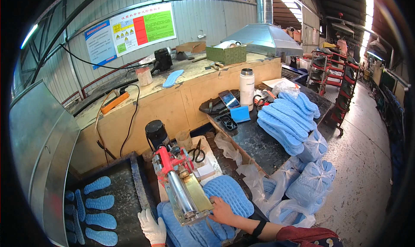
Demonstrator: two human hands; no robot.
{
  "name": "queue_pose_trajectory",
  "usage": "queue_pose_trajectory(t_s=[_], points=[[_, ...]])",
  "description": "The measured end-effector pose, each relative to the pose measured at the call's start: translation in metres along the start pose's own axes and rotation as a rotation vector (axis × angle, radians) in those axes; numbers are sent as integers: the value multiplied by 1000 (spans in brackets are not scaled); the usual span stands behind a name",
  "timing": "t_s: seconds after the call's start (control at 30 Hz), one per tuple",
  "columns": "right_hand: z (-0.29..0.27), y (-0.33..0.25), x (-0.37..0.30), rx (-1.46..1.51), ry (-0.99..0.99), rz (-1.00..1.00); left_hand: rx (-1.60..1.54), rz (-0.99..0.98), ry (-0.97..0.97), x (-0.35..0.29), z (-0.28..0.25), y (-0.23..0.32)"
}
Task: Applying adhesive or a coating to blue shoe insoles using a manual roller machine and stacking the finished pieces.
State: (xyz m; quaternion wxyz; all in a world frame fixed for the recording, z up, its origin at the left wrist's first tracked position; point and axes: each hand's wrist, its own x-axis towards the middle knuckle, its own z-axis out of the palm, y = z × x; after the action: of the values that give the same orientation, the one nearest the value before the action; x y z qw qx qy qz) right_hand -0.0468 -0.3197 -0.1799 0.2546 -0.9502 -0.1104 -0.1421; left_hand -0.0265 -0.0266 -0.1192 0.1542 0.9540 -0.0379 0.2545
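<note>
Your bare right hand [222, 211] curls loosely over the edge of a blue insole [229, 195], fingers resting on it right beside the near end of the small red roller machine [179, 182]; it presses more than grips. Your gloved left hand [152, 226] lies flat and open on more blue insoles just left of the machine, grasping nothing. Scissors [198, 152] sit behind the machine. A tray of insoles [97, 203] lies to your left, and a tall stack [287, 119] on the dark table [255, 143] to your right.
</note>
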Motion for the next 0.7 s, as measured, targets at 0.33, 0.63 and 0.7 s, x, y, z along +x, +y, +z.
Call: queue_pose_trajectory(t_s=[0.33, 0.63, 0.7], points=[[-8, -7, -1, -9, -38, 54, 0, -30, -11, 4, -6, 6], [-15, -8, 7, 287, 1, 262, -18, 6, 5, 6, -9, 5], [-1, 27, 8, 435, -60, 450, -54, 27, 37, 13, -10, 10]])
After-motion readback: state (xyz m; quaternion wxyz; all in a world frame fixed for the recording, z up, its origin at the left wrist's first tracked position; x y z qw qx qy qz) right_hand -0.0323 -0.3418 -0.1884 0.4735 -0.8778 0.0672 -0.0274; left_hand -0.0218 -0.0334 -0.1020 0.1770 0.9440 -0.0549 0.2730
